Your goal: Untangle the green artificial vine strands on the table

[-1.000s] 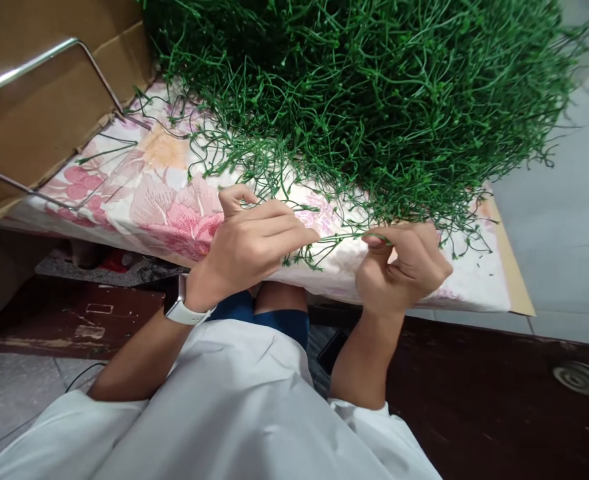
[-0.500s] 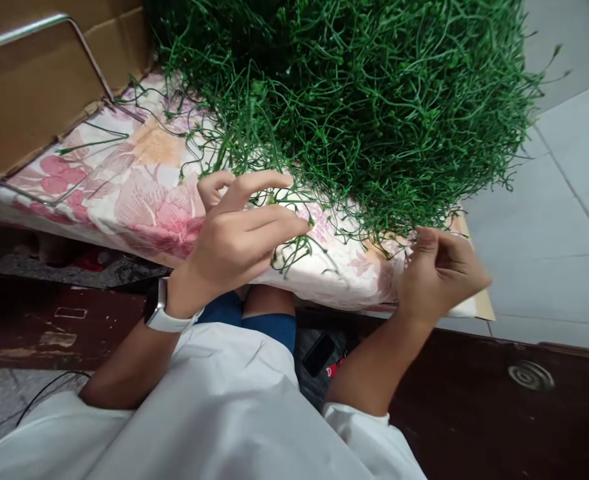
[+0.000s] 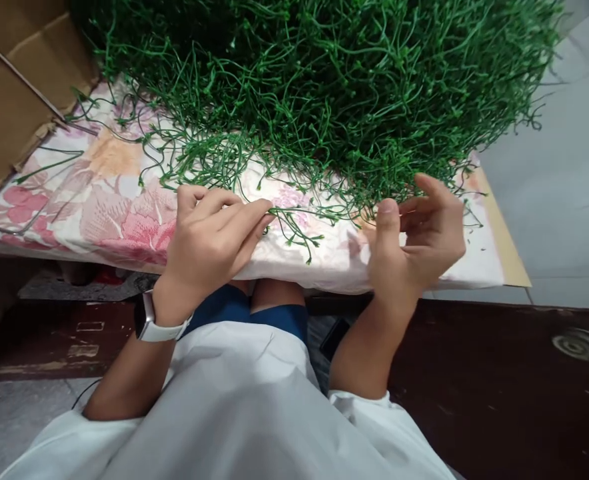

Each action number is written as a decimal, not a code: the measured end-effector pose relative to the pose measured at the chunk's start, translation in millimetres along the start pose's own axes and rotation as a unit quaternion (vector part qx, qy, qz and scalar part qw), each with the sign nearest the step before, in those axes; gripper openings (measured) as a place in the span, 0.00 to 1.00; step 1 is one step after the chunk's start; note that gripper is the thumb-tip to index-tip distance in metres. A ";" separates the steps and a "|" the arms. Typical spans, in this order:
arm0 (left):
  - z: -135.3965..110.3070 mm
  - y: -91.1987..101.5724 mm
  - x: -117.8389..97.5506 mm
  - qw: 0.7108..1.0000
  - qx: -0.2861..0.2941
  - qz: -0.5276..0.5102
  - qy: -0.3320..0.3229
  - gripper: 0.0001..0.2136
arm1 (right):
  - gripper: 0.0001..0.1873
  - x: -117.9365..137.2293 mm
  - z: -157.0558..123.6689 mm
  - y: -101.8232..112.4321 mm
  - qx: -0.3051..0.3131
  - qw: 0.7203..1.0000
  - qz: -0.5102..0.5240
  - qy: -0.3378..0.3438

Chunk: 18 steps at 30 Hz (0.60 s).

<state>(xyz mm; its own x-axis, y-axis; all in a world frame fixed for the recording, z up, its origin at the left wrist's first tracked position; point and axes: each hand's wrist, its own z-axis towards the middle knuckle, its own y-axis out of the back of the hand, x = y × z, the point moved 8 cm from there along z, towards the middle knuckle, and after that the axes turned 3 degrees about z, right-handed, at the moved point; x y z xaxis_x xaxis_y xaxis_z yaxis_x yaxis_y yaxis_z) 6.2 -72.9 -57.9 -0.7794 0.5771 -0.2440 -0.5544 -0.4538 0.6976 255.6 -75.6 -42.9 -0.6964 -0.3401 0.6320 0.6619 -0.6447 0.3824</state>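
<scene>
Between the thumb and fingers of my left hand [image 3: 214, 233] is pinched a green plastic plant sprig [image 3: 297, 227], its thin branched stems fanning out to the right over the cloth. My right hand [image 3: 417, 233] is held a little to the right of the sprig's tips, with thumb and fingers apart and nothing visible between them. Behind both hands rises a large tangled heap of green plastic stems [image 3: 324, 100]. Loose stems [image 3: 209, 157] spill from its front edge onto the flowered cloth [image 3: 124, 220].
A cardboard box wall [image 3: 24, 80] and a bent metal rod [image 3: 29, 83] stand at the left. The cloth-covered board ends at a cardboard edge [image 3: 507, 233] on the right. Dark wooden benches [image 3: 494, 380] flank my legs, and a phone [image 3: 333, 339] lies below.
My left hand's fingers have closed on the sprig, which now points right. My right hand has opened from a pinch and come leftward. The view has shifted slightly.
</scene>
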 end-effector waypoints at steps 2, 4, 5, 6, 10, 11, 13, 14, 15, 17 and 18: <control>-1.8 0.2 -1.5 1.000 -0.003 -0.007 -0.009 0.10 | 0.09 18.0 -9.5 -0.2 -0.022 0.998 0.061 0.009; -3.2 1.7 -3.5 1.000 -0.011 -0.007 -0.023 0.10 | 0.06 37.9 -17.5 -11.0 0.024 0.994 0.098 0.037; -3.7 2.8 -4.5 0.999 -0.016 -0.005 -0.029 0.10 | 0.10 46.6 -21.0 -19.6 0.068 0.991 0.105 0.053; -4.0 3.9 -5.3 0.999 -0.020 -0.005 -0.034 0.10 | 0.12 53.4 -24.2 -28.4 0.113 0.985 0.109 0.068; -3.4 7.9 -6.1 0.998 -0.039 0.007 -0.040 0.09 | 0.10 58.5 -28.6 -50.8 0.206 0.966 0.133 0.083; -2.9 8.5 -6.6 0.998 -0.043 0.016 -0.043 0.08 | 0.09 57.1 -28.4 -53.1 0.213 0.963 0.145 0.082; -1.8 9.0 -8.1 0.997 -0.049 0.036 -0.052 0.08 | 0.08 54.8 -29.0 -56.9 0.232 0.955 0.163 0.086; -1.1 9.0 -8.8 0.996 -0.050 0.040 -0.057 0.07 | 0.07 54.2 -30.0 -58.4 0.243 0.951 0.167 0.091; -0.3 8.8 -9.5 0.996 -0.050 0.041 -0.060 0.07 | 0.07 53.5 -31.1 -59.6 0.254 0.948 0.165 0.096; 1.1 7.6 -11.3 0.996 -0.039 0.035 -0.071 0.07 | 0.06 51.6 -32.4 -60.2 0.262 0.948 0.148 0.103; 1.7 6.9 -12.4 0.996 -0.031 0.030 -0.078 0.07 | 0.06 50.3 -32.3 -59.9 0.261 0.950 0.139 0.103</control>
<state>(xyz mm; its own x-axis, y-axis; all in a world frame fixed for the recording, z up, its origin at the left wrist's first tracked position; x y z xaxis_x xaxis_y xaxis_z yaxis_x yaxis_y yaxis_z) 12.4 -82.0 -48.9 -0.7602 0.6432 -0.0921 -0.5282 -0.5291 0.6641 172.0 -76.2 -55.8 -0.4788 -0.6084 0.6329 0.8378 -0.1011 0.5365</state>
